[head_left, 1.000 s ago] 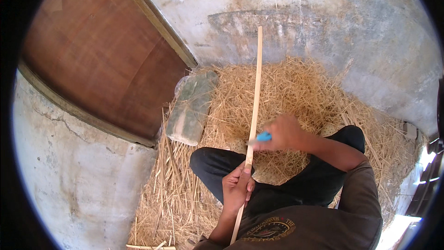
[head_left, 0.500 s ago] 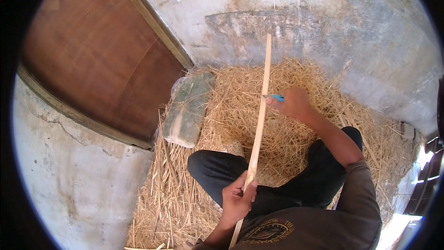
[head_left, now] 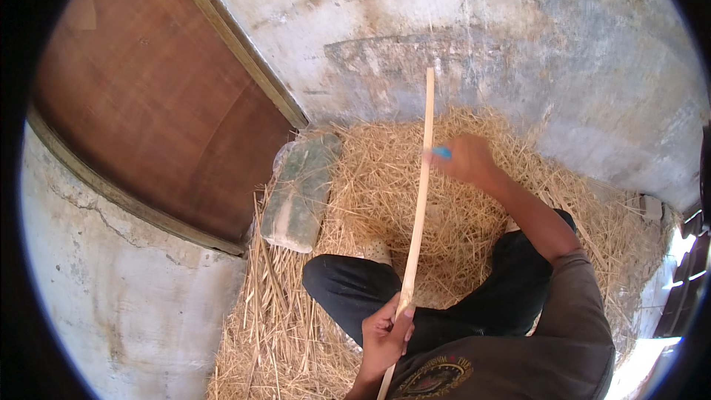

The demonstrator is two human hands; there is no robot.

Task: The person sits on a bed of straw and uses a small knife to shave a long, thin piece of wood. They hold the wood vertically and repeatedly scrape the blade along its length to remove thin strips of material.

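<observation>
A long pale strip of bamboo or wood (head_left: 422, 211) slants up from my lap, its far end against the view of the wall. My left hand (head_left: 385, 335) is closed around its lower part, thumb on top. Well up the strip, my right hand (head_left: 469, 160) grips a small knife with a blue handle (head_left: 442, 152). The knife sits at the strip's right edge; its blade is smeared by motion, so I cannot tell whether it touches.
Loose straw (head_left: 385, 155) covers the floor around my crossed legs. A greenish-grey slab (head_left: 302, 191) lies to the left, beside a brown wooden panel (head_left: 155, 96) in a frame. A stained plaster wall (head_left: 503, 52) stands ahead.
My right hand with the knife has shifted slightly toward the strip's far end. My left hand keeps its hold. The whole view has tilted a little, so the surroundings sit lower.
</observation>
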